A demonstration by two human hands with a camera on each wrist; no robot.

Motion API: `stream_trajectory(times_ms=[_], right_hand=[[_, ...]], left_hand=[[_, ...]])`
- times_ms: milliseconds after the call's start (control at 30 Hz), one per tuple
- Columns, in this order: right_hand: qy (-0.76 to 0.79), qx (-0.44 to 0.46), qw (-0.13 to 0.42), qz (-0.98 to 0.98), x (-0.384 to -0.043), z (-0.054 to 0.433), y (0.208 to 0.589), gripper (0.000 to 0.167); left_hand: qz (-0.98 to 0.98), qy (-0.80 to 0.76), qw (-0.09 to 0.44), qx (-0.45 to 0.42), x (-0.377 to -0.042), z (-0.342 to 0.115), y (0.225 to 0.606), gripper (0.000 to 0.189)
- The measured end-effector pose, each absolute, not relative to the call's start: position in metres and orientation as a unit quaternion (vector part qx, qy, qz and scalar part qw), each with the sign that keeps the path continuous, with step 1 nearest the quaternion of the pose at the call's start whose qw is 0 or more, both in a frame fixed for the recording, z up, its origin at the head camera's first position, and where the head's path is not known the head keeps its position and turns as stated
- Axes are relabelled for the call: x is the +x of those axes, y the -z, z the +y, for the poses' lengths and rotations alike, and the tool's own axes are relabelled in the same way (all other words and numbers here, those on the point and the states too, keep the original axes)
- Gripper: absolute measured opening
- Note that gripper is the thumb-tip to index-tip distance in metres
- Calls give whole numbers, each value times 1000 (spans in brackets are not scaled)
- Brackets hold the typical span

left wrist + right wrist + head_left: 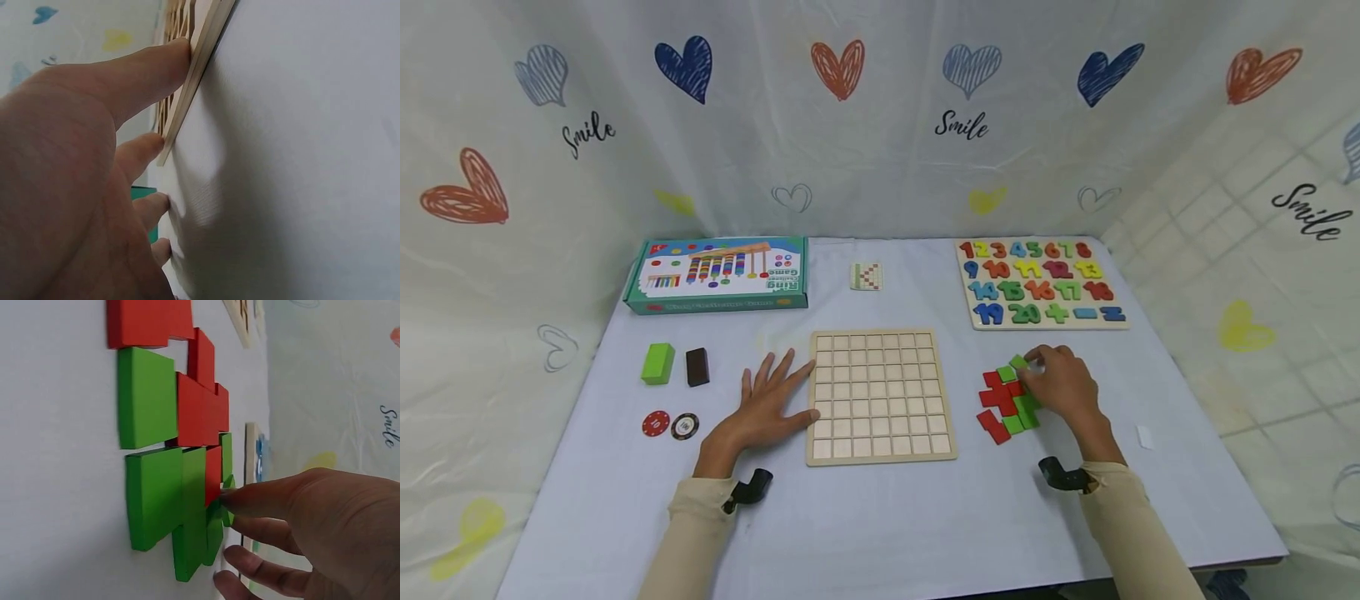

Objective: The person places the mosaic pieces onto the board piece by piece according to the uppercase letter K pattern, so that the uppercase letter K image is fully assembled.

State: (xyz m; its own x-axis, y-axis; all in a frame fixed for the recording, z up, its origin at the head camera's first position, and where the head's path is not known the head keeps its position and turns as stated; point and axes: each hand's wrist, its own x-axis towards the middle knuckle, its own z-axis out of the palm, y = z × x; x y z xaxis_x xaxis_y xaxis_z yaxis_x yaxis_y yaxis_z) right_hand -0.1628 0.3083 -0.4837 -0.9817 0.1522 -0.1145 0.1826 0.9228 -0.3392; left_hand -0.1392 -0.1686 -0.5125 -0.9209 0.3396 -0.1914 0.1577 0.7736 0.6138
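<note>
A wooden grid board (880,461) lies in the middle of the table. My left hand (769,408) is spread flat at its left side, with the thumb and index fingertip (181,53) against the frame. On the right, my right hand (1063,385) bends over a cluster of red and green tiles. Its thumb and index finger pinch a small green square tile (1018,362) at the far end of the cluster. Beside it lie red tiles (201,407) and a larger green tile (153,494). The hand partly hides the green tiles beneath it.
At the back are a boxed ring game (715,275), a small patterned card (867,277) and a number puzzle board (1041,283). On the left lie a green block (658,363), a dark brown block (697,367), a red chip (656,423) and a black-and-white chip (685,426).
</note>
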Motion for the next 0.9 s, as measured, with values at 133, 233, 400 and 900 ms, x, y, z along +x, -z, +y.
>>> stream_trajectory(times_ms=[133,233,400,900], right_hand=[[183,74,40,980,-167,308,485,45],[194,69,38,978,-171,308,487,43],[220,71,60,971,-174,308,484,37],[242,-56,9,969,-185,247,434,24]], left_hand=[[930,-308,151,134,-139,-169,514,85],[928,-313,147,136,-139,-170,515,85],[928,-312,146,139,-140,-170,517,85],[932,-298,139,152,-138,-173,516,94]])
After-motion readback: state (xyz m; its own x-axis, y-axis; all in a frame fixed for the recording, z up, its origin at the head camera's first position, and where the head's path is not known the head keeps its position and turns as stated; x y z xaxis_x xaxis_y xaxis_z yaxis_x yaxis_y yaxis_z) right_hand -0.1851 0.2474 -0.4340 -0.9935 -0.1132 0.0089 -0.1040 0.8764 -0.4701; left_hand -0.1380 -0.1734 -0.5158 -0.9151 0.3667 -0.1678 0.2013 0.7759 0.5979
